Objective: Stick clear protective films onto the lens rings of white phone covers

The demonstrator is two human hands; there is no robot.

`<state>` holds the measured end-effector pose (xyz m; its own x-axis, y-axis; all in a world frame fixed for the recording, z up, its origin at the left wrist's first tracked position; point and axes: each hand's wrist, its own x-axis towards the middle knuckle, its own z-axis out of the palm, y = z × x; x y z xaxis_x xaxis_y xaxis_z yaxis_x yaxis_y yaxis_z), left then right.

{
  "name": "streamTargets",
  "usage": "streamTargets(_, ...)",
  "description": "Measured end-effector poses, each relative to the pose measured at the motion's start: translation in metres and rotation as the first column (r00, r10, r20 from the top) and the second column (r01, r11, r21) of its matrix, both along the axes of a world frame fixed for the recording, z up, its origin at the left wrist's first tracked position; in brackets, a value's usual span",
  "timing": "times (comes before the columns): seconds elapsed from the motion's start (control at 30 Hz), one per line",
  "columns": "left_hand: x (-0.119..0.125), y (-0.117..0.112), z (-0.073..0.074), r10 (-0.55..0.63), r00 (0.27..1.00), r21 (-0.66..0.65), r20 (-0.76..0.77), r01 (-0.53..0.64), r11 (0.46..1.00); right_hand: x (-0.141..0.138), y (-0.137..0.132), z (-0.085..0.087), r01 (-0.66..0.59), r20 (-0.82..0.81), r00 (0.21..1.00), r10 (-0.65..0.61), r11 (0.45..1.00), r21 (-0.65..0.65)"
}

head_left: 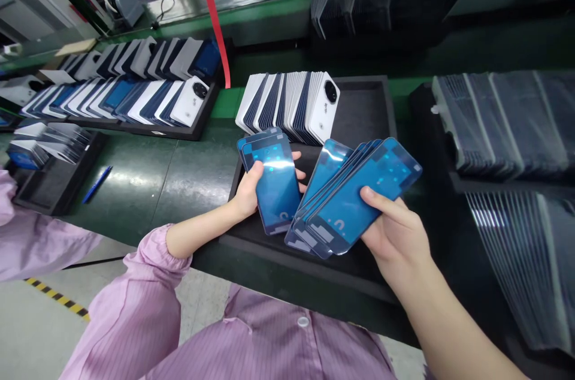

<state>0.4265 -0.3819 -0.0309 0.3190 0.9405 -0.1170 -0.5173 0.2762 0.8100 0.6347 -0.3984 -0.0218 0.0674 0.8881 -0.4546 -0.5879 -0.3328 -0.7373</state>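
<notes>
My left hand (248, 193) is closed on a thin bunch of phone back covers (277, 194), thumb on their blue inner face. A fanned bunch of several more phone back covers (354, 212) sits in my right hand (402, 233), the thumb pressed on the top one. The two bunches meet or nearly meet at their lower edges, above a black foam tray (363, 110). Just behind my hands, a leaning row of white and dark phone back covers (287, 104) stands in that tray. The fingers behind the covers are mostly hidden.
At left, a long tray (197, 128) holds rows of similar covers; a smaller tray (47, 185) and a blue pen (96, 184) lie nearer. Stacks of dark panels (507, 122) stand at right. A red strip (213, 14) hangs behind. Another person's pink sleeve (40, 242) shows at left.
</notes>
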Motion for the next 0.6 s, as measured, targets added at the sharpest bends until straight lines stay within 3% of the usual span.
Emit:
streamTargets(0.2, -0.001, 0.002, 0.002, -0.108, 0.973, -0.028, 0.203, 0.116, 0.993, 0.003, 0.002, -0.010, 0.002, -0.026, 1.000, -0.001, 0.999, 0.053)
streamTargets(0.6, -0.001, 0.001, 0.004, -0.136, 0.975, -0.010, 0.175, 0.140, 0.990, 0.002, 0.002, -0.009, 0.004, -0.081, 0.997, 0.000, 0.999, 0.050)
